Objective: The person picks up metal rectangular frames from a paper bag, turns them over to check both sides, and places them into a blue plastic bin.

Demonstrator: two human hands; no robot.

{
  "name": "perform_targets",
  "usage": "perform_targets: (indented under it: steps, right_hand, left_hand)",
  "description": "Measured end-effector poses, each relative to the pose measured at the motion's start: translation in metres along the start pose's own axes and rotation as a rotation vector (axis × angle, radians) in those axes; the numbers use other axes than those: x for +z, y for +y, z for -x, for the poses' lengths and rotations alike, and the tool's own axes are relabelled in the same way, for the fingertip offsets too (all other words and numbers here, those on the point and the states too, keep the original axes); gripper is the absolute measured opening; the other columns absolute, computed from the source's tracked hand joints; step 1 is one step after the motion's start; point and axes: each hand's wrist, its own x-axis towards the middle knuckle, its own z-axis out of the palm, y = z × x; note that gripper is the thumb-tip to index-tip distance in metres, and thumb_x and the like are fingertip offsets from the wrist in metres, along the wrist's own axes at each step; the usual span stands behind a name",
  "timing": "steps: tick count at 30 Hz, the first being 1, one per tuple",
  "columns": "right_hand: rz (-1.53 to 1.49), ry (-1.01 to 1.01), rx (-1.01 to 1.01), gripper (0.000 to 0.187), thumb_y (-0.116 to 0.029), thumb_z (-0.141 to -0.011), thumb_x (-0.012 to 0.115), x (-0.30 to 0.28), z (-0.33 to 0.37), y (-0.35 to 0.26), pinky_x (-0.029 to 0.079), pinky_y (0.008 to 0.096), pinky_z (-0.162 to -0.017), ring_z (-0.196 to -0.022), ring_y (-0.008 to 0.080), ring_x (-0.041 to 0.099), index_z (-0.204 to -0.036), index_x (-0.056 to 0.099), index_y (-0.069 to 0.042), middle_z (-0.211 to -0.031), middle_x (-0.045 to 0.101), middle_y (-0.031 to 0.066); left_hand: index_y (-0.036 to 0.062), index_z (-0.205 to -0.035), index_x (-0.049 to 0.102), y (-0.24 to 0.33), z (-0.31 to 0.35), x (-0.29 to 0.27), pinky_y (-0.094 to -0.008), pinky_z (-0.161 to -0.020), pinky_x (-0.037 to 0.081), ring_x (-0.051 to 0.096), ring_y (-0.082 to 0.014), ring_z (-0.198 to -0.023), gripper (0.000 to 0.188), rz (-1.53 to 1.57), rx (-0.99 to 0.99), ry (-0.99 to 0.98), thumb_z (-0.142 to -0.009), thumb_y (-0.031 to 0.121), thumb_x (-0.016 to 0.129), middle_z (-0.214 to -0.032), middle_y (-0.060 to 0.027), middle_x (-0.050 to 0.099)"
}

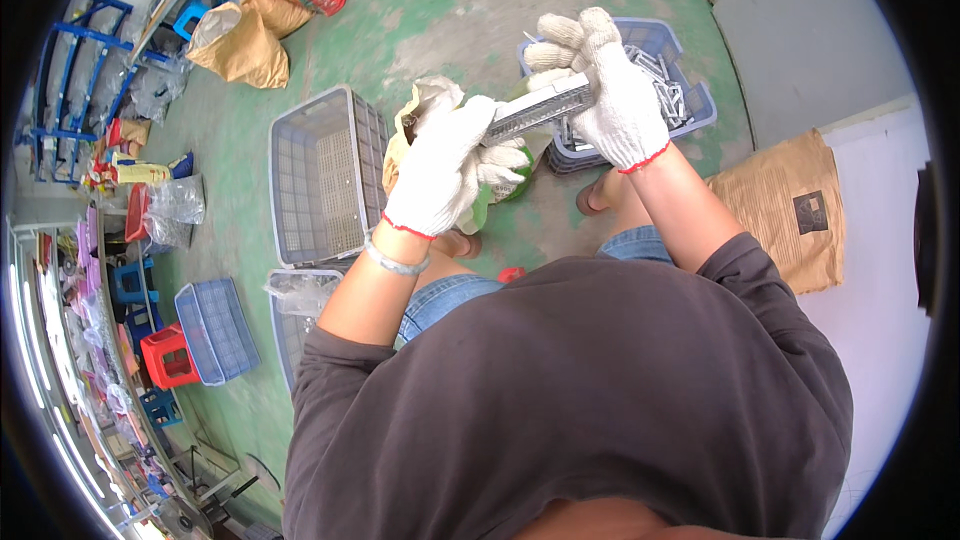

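A long grey metal bar with a ribbed, slotted side (540, 110) is held up before me between both hands. My left hand (440, 175), in a white knitted glove, is closed on its left end. At the other end, my right hand (625, 105), also in a white glove, grips the bar with the fingers partly raised above it. Behind the right hand stands a blue-grey plastic crate (700, 103) containing several silver metal pieces (660, 75). An open sack (435, 95) is partly hidden behind my left hand.
An empty-looking grey crate (283, 180) stands left of my legs, with another crate below it. A brown paper sack (785, 205) leans by the right wall. Farther left are a blue crate (215, 330), a red stool (168, 355) and cluttered shelves (95, 340).
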Motion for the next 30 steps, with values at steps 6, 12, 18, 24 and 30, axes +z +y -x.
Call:
perform_targets:
  steps: [6,12,18,24,30]
  right_hand:
    - [0.147,0.13,0.186,0.039,-0.035,-0.101,0.052,-0.002,-0.001,-0.005,0.055,0.0355,-0.075,-0.093,0.0206,0.062,-0.129,0.049,-0.008,-0.113,0.06,0.0084]
    - [0.07,0.083,0.169,0.048,-0.044,-0.101,0.047,-0.002,0.007,-0.017,0.055,0.0386,-0.074,-0.092,0.0258,0.063,-0.133,0.045,-0.007,-0.112,0.059,0.0134]
    - [0.17,0.028,0.152,0.05,-0.046,-0.101,0.046,0.005,0.001,-0.007,0.054,0.0376,-0.08,-0.097,0.0256,0.063,-0.132,0.047,-0.007,-0.118,0.057,0.0156]
    - [0.732,-0.383,0.739,0.032,-0.011,-0.09,0.065,-0.002,-0.007,0.002,0.054,0.0284,-0.059,-0.078,0.0177,0.066,-0.12,0.061,-0.001,-0.098,0.066,0.0106]
    - [0.692,-0.153,0.854,0.027,-0.01,-0.089,0.064,-0.039,-0.038,0.07,0.054,0.0296,-0.044,-0.058,0.0178,0.064,-0.113,0.06,0.004,-0.084,0.065,0.0104]
  left_hand:
    - [-0.0004,-0.14,0.041,0.002,0.015,0.031,-0.0352,-0.092,0.053,0.06,-0.0238,-0.109,0.055,-0.26,0.276,0.136,-0.09,0.003,0.065,-0.123,-0.0143,0.056]
    - [0.005,-0.151,0.024,-0.005,0.019,0.033,-0.0349,-0.095,0.051,0.055,-0.0247,-0.118,0.085,-0.303,0.395,0.078,-0.08,-0.008,0.069,-0.131,-0.0152,0.049]
    - [0.0068,-0.149,0.029,-0.006,0.02,0.028,-0.035,-0.1,0.048,0.05,-0.0253,-0.124,0.085,-0.256,0.394,0.108,-0.076,-0.011,0.069,-0.136,-0.0146,0.047]
    - [0.0011,-0.149,0.026,-0.019,0.017,-0.02,-0.0345,-0.092,0.052,0.056,-0.0236,-0.113,0.083,-0.134,0.332,0.188,-0.078,-0.008,0.067,-0.127,-0.0158,0.051]
    - [-0.0088,-0.136,0.042,-0.038,0.018,-0.129,-0.0342,-0.092,0.049,0.06,-0.0232,-0.11,0.068,-0.643,0.322,0.789,-0.087,0.027,0.073,-0.121,-0.0182,0.061]
